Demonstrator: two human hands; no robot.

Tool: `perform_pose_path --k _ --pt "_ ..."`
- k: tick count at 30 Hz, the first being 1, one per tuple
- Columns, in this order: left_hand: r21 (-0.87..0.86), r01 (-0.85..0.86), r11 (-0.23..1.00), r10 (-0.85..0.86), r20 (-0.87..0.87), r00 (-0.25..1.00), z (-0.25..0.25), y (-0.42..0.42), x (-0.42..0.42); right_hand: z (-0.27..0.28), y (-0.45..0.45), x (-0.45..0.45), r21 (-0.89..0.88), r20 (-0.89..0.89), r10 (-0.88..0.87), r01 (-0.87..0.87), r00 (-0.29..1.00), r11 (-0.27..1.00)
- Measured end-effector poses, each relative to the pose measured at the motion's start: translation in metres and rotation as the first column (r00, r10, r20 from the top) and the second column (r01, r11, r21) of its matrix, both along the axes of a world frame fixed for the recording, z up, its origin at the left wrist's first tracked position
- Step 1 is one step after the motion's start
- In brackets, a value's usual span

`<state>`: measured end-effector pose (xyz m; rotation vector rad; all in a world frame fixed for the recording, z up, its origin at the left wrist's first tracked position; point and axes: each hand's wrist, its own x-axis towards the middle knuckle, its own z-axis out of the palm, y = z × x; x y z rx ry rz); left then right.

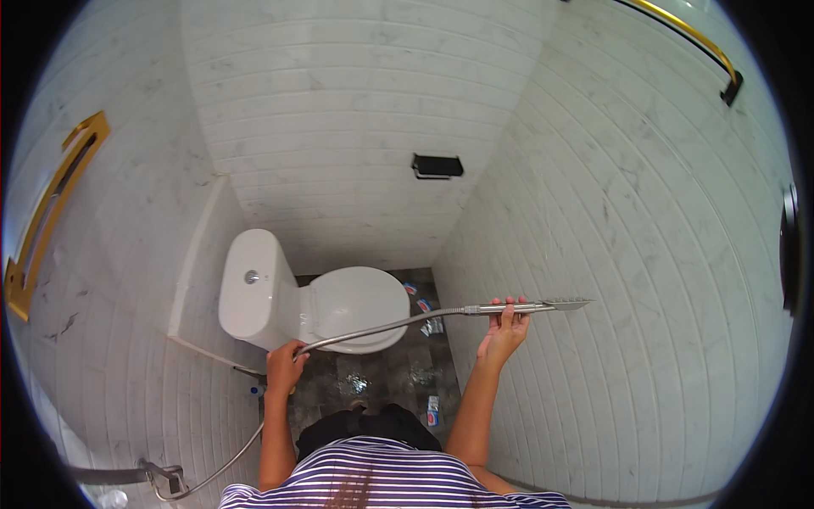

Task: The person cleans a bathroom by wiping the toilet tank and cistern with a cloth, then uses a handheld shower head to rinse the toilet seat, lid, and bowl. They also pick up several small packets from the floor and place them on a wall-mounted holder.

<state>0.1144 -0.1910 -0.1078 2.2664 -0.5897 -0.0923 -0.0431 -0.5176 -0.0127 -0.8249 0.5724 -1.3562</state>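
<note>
My right hand [505,331] is closed around the handle of a metal handheld shower head [566,305], held out sideways near the right wall. Its flat head points right, with the nozzles facing up. The flexible metal hose [381,327] runs left from the handle, passing over the white toilet's closed lid [359,305], to my left hand [285,367], which grips it. From there the hose hangs down to a wall fitting [164,478] at the lower left. The toilet tank [249,286], with a round flush button on top, stands left of the lid.
Several small packets [433,411] lie on the wet dark tiled floor [356,375]. A black paper holder [437,166] is on the back wall. A gold rail [690,28] is at the upper right and a gold-framed fixture [54,210] on the left wall. A low ledge [198,254] adjoins the tank.
</note>
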Motion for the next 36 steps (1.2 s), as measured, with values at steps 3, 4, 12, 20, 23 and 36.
perform_pose_path --k 3,4,12,20,23,36 --pt "-0.073 -0.087 0.994 0.083 -0.065 0.994 -0.005 0.025 0.0 0.004 0.009 0.038 0.006 0.01 0.101 -0.101 0.995 0.995" --pt "-0.069 -0.126 0.99 0.125 -0.018 0.992 -0.005 0.034 -0.005 0.002 0.011 0.051 0.005 0.01 0.152 -0.152 0.988 0.988" --pt "0.019 -0.521 0.853 0.521 -0.084 0.849 0.017 0.089 -0.055 -0.01 0.038 0.154 -0.011 -0.057 0.53 -0.531 0.846 0.847" --pt "-0.003 -0.899 0.438 0.898 0.052 0.438 0.02 0.068 -0.146 -0.018 0.075 0.218 0.05 -0.245 0.872 -0.893 0.423 0.447" --pt "0.003 -0.973 0.23 0.965 0.132 0.228 0.016 0.051 -0.19 -0.036 0.092 0.22 0.067 -0.259 0.931 -0.957 0.258 0.284" --pt "0.036 -0.909 -0.415 0.896 0.186 -0.402 0.027 0.025 -0.365 -0.032 0.261 0.118 0.069 -0.173 0.683 -0.7 -0.71 -0.711"
